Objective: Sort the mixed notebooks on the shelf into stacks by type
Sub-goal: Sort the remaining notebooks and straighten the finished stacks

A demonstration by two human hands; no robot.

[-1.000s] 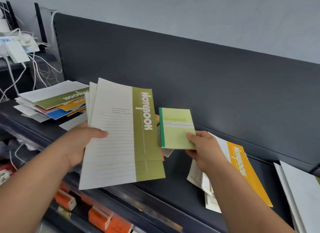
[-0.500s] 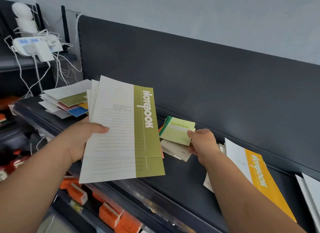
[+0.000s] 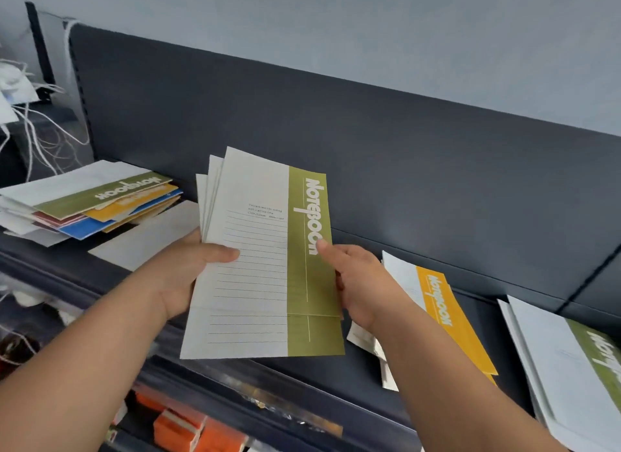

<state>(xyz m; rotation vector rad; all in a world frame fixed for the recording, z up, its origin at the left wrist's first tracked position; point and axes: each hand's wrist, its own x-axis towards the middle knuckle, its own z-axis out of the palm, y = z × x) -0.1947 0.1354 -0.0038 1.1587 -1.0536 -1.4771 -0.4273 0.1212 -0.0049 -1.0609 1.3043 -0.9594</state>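
At your 9 o'clock, a mixed pile of notebooks lies on the shelf. Your left hand grasps the left edge of a fan of green-banded notebooks, thumb on the top cover, above the shelf. Your right hand pinches their right edge. At their 3 o'clock lies an orange-banded notebook; beyond it, a green-banded stack.

A mixed pile lies left on the shelf, a lone notebook right, a stack farther right; the held notebooks hang between the first two
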